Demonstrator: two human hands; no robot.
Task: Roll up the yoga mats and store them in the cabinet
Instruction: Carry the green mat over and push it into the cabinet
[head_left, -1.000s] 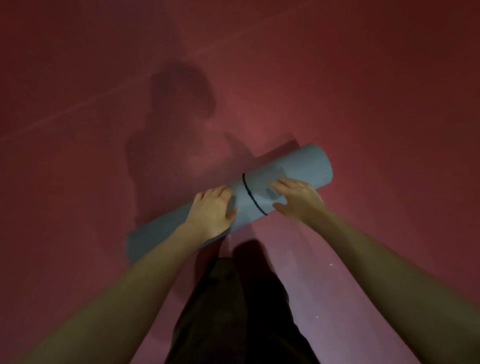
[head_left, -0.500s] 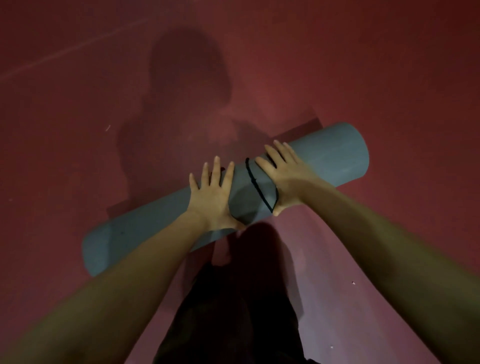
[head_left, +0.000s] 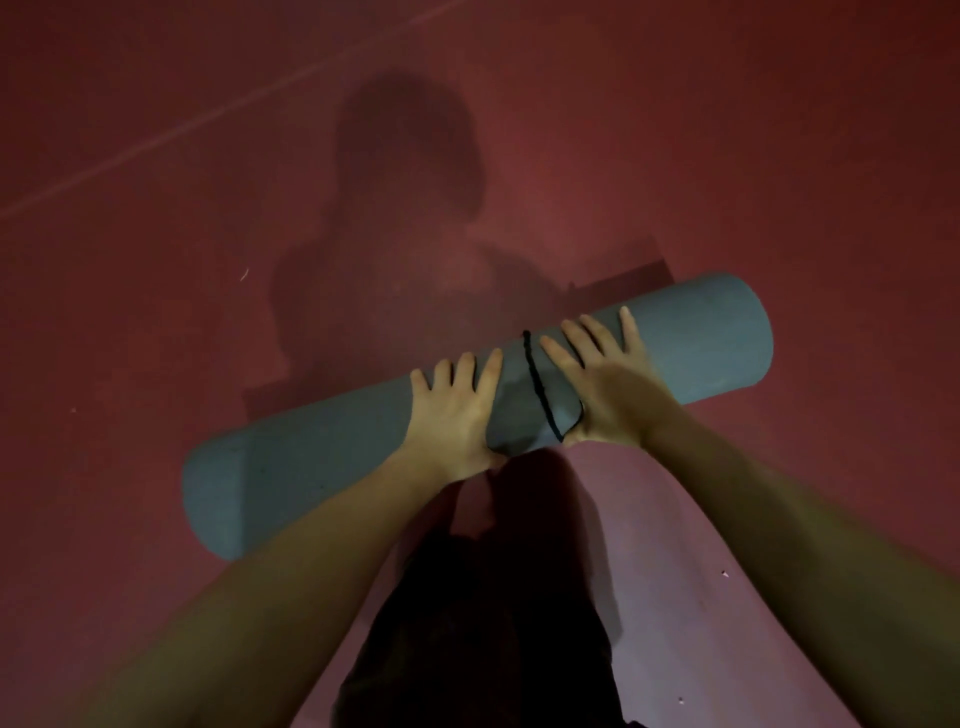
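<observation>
Head view: grey yoga mat (head_left: 322, 457), fully rolled, lies slantwise on the red floor (head_left: 156, 312) just ahead of the person's dark-clad legs (head_left: 493, 623). Left hand (head_left: 454, 410) and right hand (head_left: 605, 384) rest flat on the roll's middle, each grip spread with straight fingers, pinching nothing. A thin black cord (head_left: 537, 384) circles the roll between them, its lower loop by the right thumb. Pressing down likely keeps the roll from springing loose while the cord is seated. No cabinet is in view.
</observation>
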